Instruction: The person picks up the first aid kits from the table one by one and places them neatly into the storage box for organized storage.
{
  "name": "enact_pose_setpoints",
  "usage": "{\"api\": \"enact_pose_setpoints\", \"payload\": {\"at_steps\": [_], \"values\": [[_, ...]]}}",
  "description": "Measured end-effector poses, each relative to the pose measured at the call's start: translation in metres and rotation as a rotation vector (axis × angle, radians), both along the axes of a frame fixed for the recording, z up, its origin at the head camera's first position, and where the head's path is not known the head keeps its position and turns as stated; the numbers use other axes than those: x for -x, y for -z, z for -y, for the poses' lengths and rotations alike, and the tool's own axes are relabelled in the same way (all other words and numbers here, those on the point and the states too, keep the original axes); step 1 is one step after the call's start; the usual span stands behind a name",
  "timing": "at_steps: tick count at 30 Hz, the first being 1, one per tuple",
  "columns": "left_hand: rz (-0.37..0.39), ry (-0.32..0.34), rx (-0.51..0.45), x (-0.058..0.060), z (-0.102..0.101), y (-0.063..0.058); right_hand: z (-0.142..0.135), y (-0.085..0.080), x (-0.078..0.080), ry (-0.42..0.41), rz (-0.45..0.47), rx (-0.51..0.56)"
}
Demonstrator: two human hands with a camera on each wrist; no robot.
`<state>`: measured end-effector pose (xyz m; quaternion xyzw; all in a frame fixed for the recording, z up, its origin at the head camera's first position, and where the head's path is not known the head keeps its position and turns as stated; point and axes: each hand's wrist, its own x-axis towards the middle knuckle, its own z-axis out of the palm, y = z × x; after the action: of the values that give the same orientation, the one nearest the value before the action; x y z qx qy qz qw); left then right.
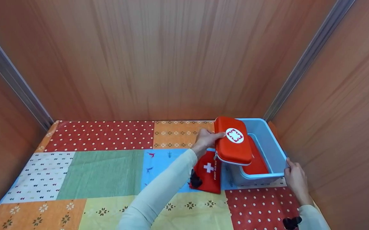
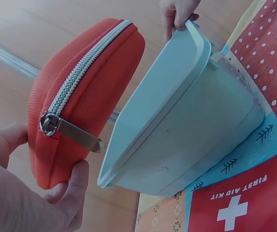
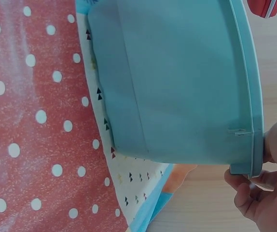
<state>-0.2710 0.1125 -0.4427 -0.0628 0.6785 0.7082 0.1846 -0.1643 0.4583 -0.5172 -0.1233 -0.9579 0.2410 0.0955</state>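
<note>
My left hand grips a red zippered hard case by its left side, thumb on top near the round white emblem. The case is raised above the left rim of a light blue plastic bin; its zipper pull dangles in the left wrist view. My right hand pinches the bin's rim at the near right corner, fingers curled under the lip in the right wrist view. Inside the bin lies another red item, partly hidden by the case. A flat red first aid kit pouch with a white cross lies left of the bin.
A patchwork-print tablecloth covers the table. Wood-grain panels rise behind and at both sides, the right one close beside the bin. Dark wrist straps show at both sleeves.
</note>
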Motion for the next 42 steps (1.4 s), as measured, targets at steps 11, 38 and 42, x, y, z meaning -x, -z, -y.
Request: {"api": "enact_pose_setpoints", "payload": {"at_steps": [11,38,42], "values": [[0.002,-0.006,0.007,-0.004,-0.017,0.005,-0.002,0.001,-0.001,0.013,0.0,-0.006],[0.06,-0.012,0.109,-0.004,-0.048,0.025,0.0,0.002,0.002,0.007,-0.037,-0.033],[0.041,-0.004,0.085,-0.005,-0.051,0.025,0.0,0.0,0.002,0.022,-0.009,-0.022]]}}
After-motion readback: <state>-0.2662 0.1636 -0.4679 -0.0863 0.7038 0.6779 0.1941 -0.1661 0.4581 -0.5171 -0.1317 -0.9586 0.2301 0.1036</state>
